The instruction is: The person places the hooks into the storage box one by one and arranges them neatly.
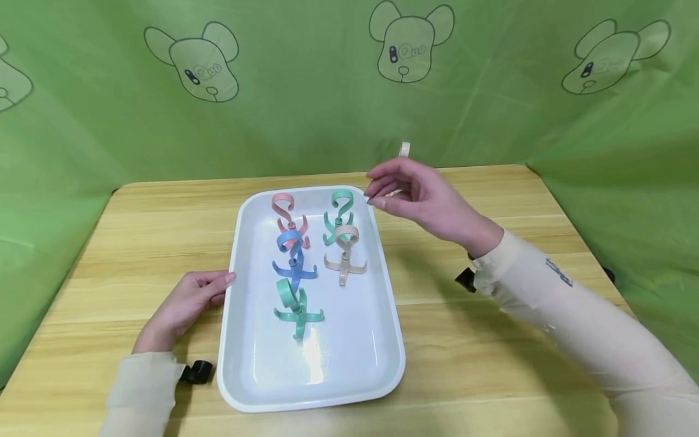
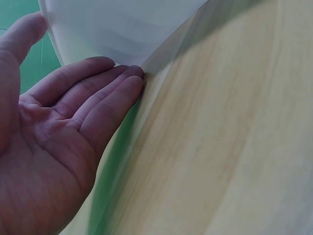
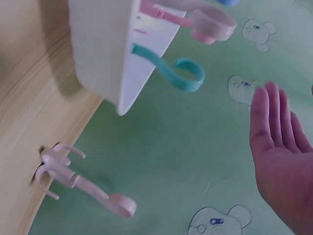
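Several plastic four-armed hook hangers stand in a white tray (image 1: 349, 358): a pink one (image 1: 283, 197), a blue one (image 1: 295, 267), a beige one (image 1: 345, 266), a green one at the back (image 1: 342, 194) and another green one (image 1: 298, 317) nearer the front. My left hand (image 1: 188, 303) holds the tray's left side, thumb at the rim and fingertips low against the outer wall (image 2: 122, 29). Beyond the tray's back right corner, my right hand (image 1: 417, 194) hovers with loosely bent fingers and holds nothing. Another pale hanger (image 3: 61, 169) stands on the table, mostly hidden behind that hand in the head view.
The tray lies on a wooden table (image 1: 469, 376). A green curtain (image 1: 306, 121) with printed bear heads hangs behind and at both sides. Black straps with small devices (image 1: 198, 371) show at both wrists.
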### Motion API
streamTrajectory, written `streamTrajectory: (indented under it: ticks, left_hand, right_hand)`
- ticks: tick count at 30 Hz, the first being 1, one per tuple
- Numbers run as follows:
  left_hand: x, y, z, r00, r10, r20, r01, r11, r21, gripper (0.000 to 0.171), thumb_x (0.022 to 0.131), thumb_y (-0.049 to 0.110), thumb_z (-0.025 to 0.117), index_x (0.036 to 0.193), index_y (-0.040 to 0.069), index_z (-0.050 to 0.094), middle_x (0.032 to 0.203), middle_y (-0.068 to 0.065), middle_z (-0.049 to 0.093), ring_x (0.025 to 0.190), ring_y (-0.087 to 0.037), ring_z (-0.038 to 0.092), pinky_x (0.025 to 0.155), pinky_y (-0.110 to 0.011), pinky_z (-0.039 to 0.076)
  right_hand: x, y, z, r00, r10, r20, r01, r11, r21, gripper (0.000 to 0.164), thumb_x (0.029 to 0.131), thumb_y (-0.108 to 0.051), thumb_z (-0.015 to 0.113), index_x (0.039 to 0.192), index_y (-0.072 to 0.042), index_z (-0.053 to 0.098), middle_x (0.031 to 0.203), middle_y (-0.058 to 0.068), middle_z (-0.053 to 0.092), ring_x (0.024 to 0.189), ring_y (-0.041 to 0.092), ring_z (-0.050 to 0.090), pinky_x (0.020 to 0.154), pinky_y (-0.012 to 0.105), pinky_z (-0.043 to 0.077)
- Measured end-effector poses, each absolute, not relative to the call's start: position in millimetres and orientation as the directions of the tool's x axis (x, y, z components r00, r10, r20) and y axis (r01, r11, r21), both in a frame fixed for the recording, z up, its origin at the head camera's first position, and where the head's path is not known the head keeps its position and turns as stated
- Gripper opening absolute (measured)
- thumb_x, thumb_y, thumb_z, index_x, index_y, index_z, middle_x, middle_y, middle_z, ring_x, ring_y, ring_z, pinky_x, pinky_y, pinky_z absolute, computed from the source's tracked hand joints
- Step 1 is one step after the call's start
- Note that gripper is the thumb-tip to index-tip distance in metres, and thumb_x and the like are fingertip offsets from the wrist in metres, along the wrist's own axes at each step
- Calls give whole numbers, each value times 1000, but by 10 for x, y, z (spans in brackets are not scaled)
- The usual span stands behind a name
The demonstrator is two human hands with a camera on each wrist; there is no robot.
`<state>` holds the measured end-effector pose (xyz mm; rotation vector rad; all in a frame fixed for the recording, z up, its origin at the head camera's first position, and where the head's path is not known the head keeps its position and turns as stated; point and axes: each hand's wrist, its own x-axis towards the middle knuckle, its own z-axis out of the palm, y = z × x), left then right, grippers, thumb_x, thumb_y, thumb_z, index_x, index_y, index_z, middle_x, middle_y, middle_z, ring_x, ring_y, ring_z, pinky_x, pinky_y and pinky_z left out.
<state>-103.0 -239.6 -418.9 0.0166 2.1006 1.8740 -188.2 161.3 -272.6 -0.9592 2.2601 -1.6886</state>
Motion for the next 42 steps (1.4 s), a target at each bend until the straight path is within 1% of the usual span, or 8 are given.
streamTrajectory:
  ticks: [3, 6, 9, 13, 20, 29, 36, 42]
  left_hand:
    - [-1030, -2403, -4184, -948, 224, -227, -201, 135, 970, 51, 103, 24, 56, 126, -22, 51, 127, -32, 56, 102, -13, 66, 88, -31, 54]
    - [-1031, -2407, -4184, -948, 222, -228, -201, 137, 970, 51, 102, 24, 56, 125, -21, 52, 126, -31, 57, 102, -13, 66, 87, -31, 54]
    - [-1039, -2402, -4189, -946, 221, -235, -207, 143, 968, 51, 102, 24, 56, 126, -21, 52, 126, -31, 57, 102, -13, 65, 88, -31, 54]
    - [-1046, -2388, -4186, -944, 223, -243, -211, 158, 965, 52, 102, 26, 57, 126, -20, 53, 128, -31, 56, 103, -12, 65, 88, -30, 54]
    - [-1053, -2386, -4181, -943, 217, -251, -218, 165, 962, 51, 102, 26, 57, 126, -20, 53, 128, -31, 56, 102, -12, 65, 88, -29, 54]
    - [-1042, -2391, -4187, -943, 218, -252, -218, 170, 961, 51, 102, 27, 57, 125, -19, 54, 128, -30, 57, 103, -12, 65, 89, -29, 53]
    - [-1041, -2396, -4166, -944, 213, -254, -220, 169, 961, 51, 102, 27, 57, 126, -18, 53, 129, -31, 56, 103, -11, 64, 89, -29, 53]
    - [-1035, -2408, -4146, -944, 208, -257, -224, 168, 960, 49, 103, 24, 56, 127, -18, 53, 130, -30, 55, 103, -8, 63, 89, -26, 52]
  right_hand:
    - [-1943, 1648, -2758, -810, -519, 274, -404, 154, -901, 36, 91, 5, 66, 124, 8, 54, 113, 19, 62, 105, 28, 58, 91, 34, 50]
    - [-1989, 1691, -2783, -830, -480, 285, -402, 159, -902, 34, 91, 2, 66, 123, 6, 55, 115, 18, 62, 107, 28, 58, 91, 33, 51]
    - [-2023, 1732, -2799, -841, -457, 289, -399, 163, -902, 33, 92, 0, 67, 123, 6, 56, 117, 17, 61, 110, 29, 57, 89, 33, 52]
    - [-2064, 1774, -2807, -845, -442, 300, -407, 167, -898, 32, 93, -1, 66, 122, 7, 56, 120, 17, 60, 113, 31, 56, 92, 32, 51]
    - [-2199, 1858, -2806, -868, -383, 316, -425, 245, -871, 34, 95, -8, 66, 126, 3, 55, 123, 15, 60, 113, 24, 57, 98, 32, 46]
    - [-2477, 2009, -2905, -922, -281, 265, -354, 339, -872, 43, 98, -23, 64, 132, 0, 53, 130, 15, 57, 117, 22, 53, 103, 34, 43]
    - [-2704, 2118, -2991, -945, -232, 231, -303, 347, -888, 48, 98, -26, 63, 137, -3, 50, 136, 10, 53, 124, 21, 49, 106, 33, 40]
    - [-2859, 2177, -3067, -960, -210, 187, -254, 362, -897, 54, 96, -29, 65, 141, -5, 47, 141, 11, 50, 127, 22, 47, 108, 33, 38]
